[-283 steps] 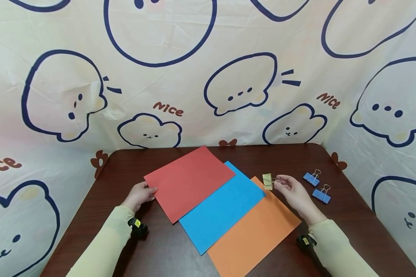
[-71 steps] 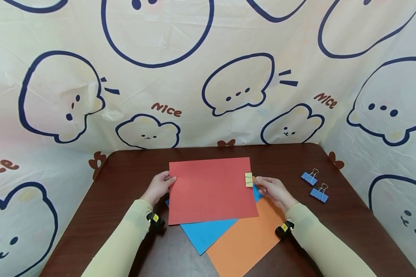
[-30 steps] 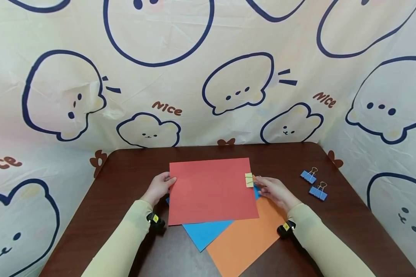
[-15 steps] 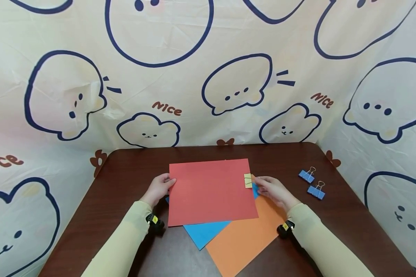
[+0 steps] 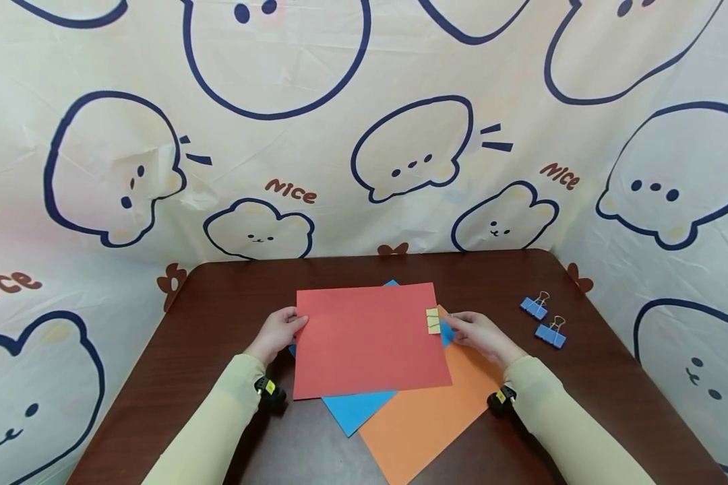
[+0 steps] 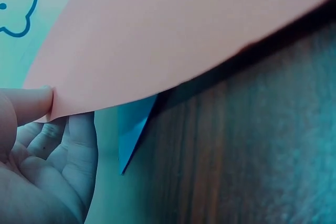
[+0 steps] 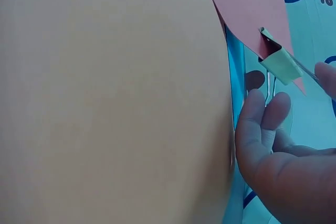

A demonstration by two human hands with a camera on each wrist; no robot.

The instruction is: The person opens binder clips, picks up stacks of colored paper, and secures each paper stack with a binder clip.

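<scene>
A red sheet of paper is held up over a blue sheet and an orange sheet on the table. My left hand pinches its left edge, thumb on top and fingers beneath, as the left wrist view also shows. On the sheet's right edge sits a yellow binder clip. My right hand is at that clip: in the right wrist view the thumb meets one wire handle and the fingertips the other, with the handles spread apart. The red sheet hides much of the blue one.
Two blue binder clips lie on the right side of the dark brown table. A cream cloth printed with cartoon bears hangs behind the table and along its sides.
Earlier the left hand was at the sheet's corner and the yellow clip was away from it; now the clip is on its right edge. Lately the red sheet has dropped slightly, baring a blue corner behind.
</scene>
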